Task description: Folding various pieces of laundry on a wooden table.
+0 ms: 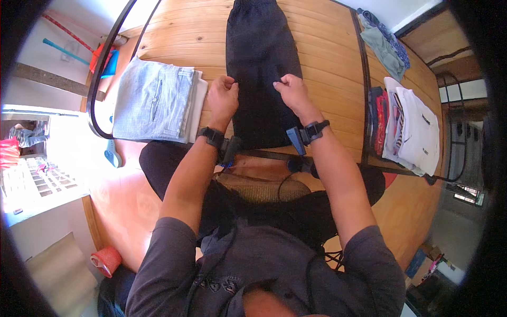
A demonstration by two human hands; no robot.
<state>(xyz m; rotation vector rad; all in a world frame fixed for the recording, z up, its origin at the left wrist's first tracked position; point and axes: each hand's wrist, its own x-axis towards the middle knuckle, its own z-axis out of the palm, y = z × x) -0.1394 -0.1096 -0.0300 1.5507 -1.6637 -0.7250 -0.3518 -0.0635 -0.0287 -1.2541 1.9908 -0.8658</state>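
Observation:
A pair of folded black trousers [263, 47] lies lengthwise on the slatted wooden table [328, 55], its elastic waistband at the far end. At the left side of the fabric, my left hand [224, 97] has thumb and fingers pinched together on the dark cloth. My right hand [294, 93] pinches the cloth over its right side, level with the left one. Dark fabric hides exactly how much is caught between the fingertips. Close beside my left hand is a stack of folded clothes topped by light blue jeans [154, 101].
On the right, past a dark metal bar [359, 79], stand folded shirts [418, 126] and loose grey-green and blue clothing [382, 47]. A black metal frame [93, 91] rises at the table's left end. A red basket [106, 260] sits on the floor, lower left.

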